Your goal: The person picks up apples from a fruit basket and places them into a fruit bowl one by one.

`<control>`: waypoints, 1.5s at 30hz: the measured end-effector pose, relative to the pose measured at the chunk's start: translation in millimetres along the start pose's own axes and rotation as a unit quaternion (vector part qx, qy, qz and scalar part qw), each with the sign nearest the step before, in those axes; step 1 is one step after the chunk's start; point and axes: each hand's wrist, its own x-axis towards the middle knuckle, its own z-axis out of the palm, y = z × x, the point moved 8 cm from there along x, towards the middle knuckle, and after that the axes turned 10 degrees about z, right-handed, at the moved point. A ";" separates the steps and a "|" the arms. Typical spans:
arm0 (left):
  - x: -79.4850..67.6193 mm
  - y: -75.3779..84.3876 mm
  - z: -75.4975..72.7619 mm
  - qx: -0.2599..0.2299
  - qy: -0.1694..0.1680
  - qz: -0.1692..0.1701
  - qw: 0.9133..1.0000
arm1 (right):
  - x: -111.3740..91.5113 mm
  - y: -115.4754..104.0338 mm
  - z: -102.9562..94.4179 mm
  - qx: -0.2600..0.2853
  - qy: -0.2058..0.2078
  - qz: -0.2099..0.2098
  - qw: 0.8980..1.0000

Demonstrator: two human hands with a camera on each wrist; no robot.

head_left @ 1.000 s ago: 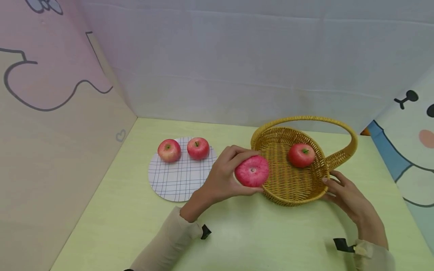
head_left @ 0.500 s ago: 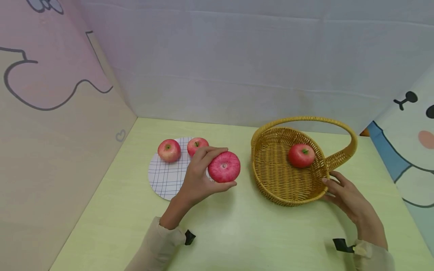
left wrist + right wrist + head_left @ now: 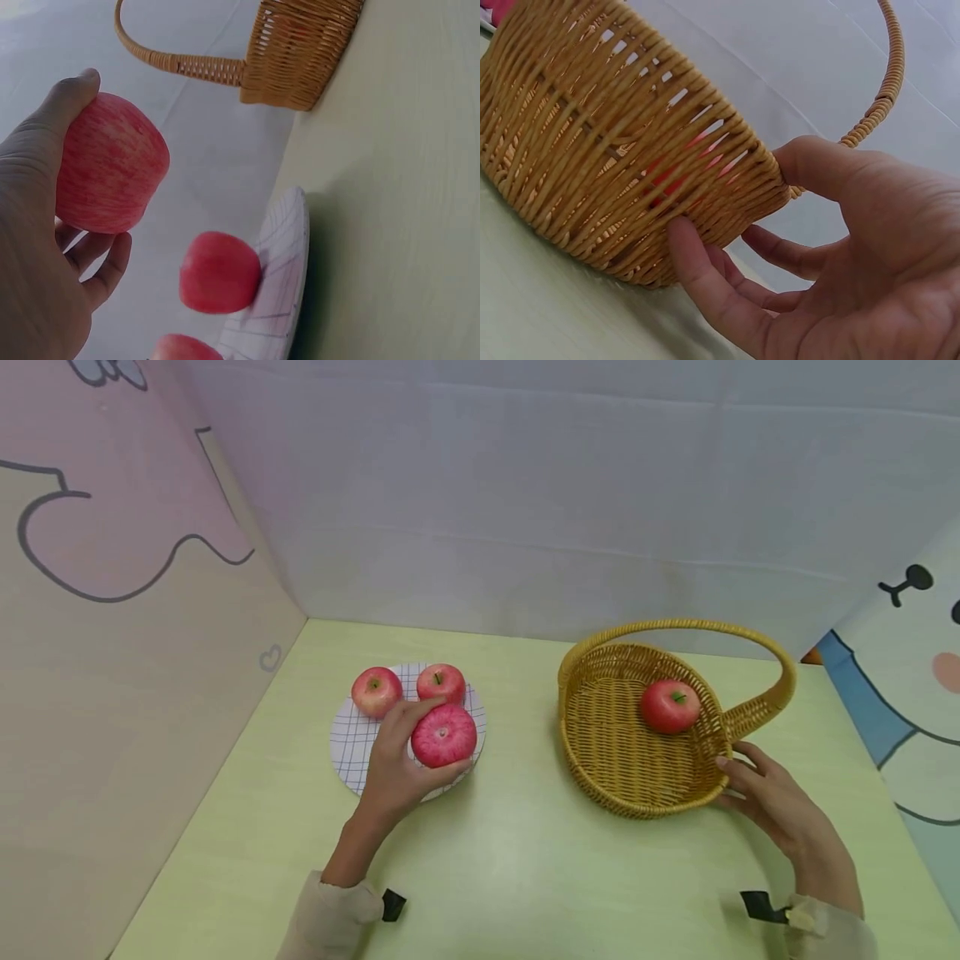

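Note:
My left hand (image 3: pixel 392 777) grips a red apple (image 3: pixel 444 737), with the thumb on one side and fingers on the other. In the left wrist view this apple (image 3: pixel 112 165) is raised above the round checked plate (image 3: pixel 352 756). Two more red apples, one at the left (image 3: pixel 377 692) and one at the right (image 3: pixel 442 681), sit on the plate's far part. My right hand (image 3: pixel 776 810) holds the near right side of a wicker basket (image 3: pixel 615 747); the right wrist view has its fingers against the woven wall (image 3: pixel 592 150) and rim. One apple (image 3: pixel 670 706) lies inside the basket.
The basket's arched handle (image 3: pixel 675 624) rises over its far side. A pale green table (image 3: pixel 517 860) lies under everything, with a white cloth wall (image 3: pixel 487 510) behind. Cartoon-printed panels (image 3: pixel 150 677) stand on the left and right.
My left hand has carried its apple leftward from the basket's left rim to over the plate. The right hand stays at the basket, which has not moved on the table.

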 end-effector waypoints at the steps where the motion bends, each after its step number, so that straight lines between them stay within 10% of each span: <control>1: -3.0 -5.0 -2.6 -0.002 0.003 -0.011 1.000 | 0.1 -0.2 -0.6 0.000 -0.001 0.000 1.000; 18: -34.2 -56.3 -48.2 0.047 0.054 -0.141 0.987 | -1.7 -1.6 -3.7 -0.022 0.005 0.017 1.000; 32: -51.7 -78.3 -58.0 0.035 0.104 -0.244 0.964 | -2.1 -1.4 -2.6 -0.017 -0.002 -0.008 1.000; 45: -60.1 -97.8 -47.8 0.026 0.080 -0.296 0.951 | -2.8 -1.5 -1.9 0.008 -0.010 -0.009 1.000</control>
